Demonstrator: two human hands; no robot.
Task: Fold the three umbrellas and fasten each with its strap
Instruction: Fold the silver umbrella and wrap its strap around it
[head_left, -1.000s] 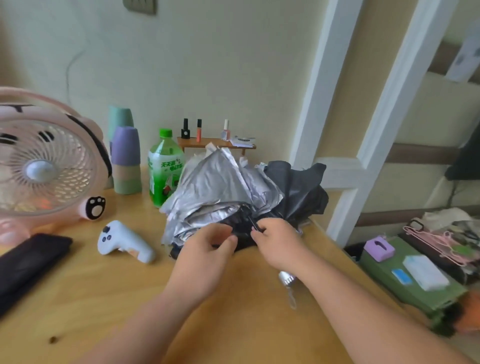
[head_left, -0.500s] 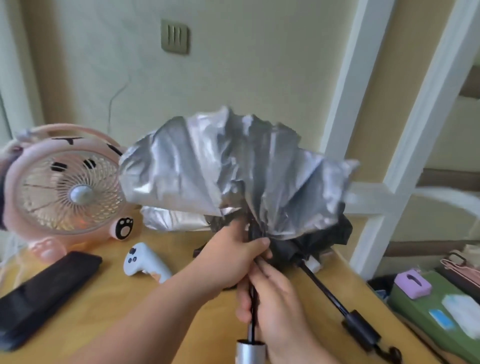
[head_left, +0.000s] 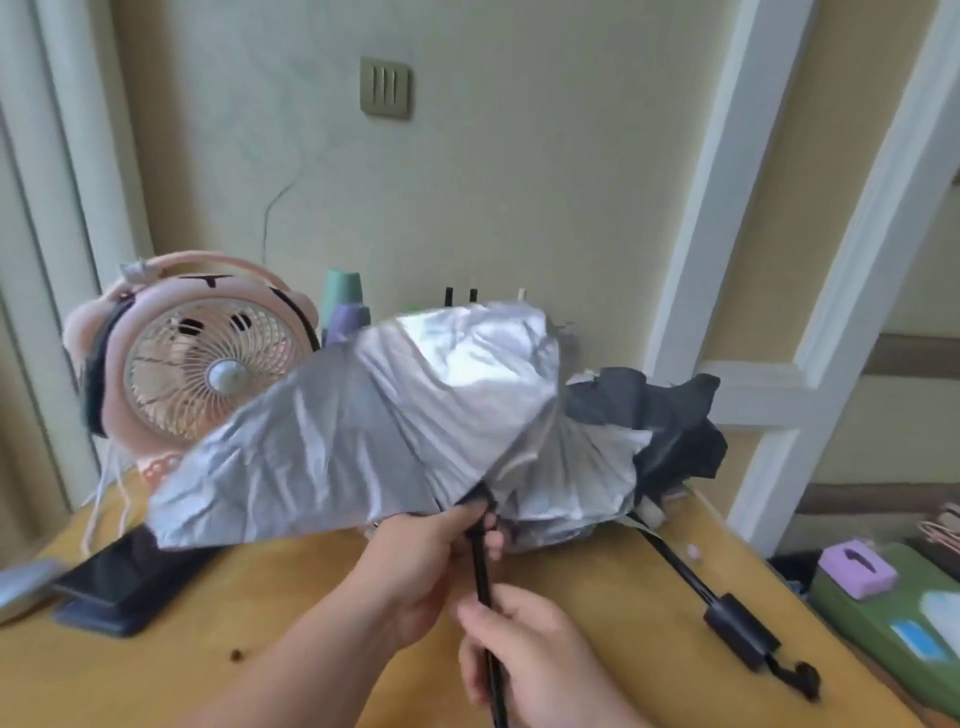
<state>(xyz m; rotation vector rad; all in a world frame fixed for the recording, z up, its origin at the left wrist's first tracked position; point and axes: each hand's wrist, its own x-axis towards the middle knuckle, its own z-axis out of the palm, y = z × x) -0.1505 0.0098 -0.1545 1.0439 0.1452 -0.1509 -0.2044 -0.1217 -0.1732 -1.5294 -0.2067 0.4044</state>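
You held the silver umbrella (head_left: 395, 431) up off the wooden table (head_left: 260, 660). Its half-collapsed canopy spread in front of the pink desk fan (head_left: 208, 374) and out to the fan's right, hiding the fan's lower right rim. Your left hand (head_left: 415, 566) was curled round the black shaft (head_left: 483, 566) just under the canopy, to the lower right of the fan. Your right hand (head_left: 524, 654) was wrapped round the same shaft lower down, nearer to you, so both hands were clamped on this one umbrella.

Farther right of the fan, a dark umbrella (head_left: 675, 415) lay crumpled on the table. Its thin rod ran toward you and ended in a black handle (head_left: 740, 631) that rested on the tabletop, apart from your hands. More silver cloth (head_left: 582, 478) bunched beneath the raised canopy; whether it belonged to the dark umbrella or to another one could not be told.

Below and left of the fan a dark flat device (head_left: 124, 577) lay on the table, partly under the canopy's edge. Stacked cups (head_left: 345, 306) stood just right of the fan, behind the canopy. A wall plate (head_left: 384, 87) sat high above and right of the fan. Well to the fan's right stood a white ladder (head_left: 779, 260). Beyond the table's far right edge, a purple tissue box (head_left: 857, 569) rested on a green box (head_left: 872, 623).
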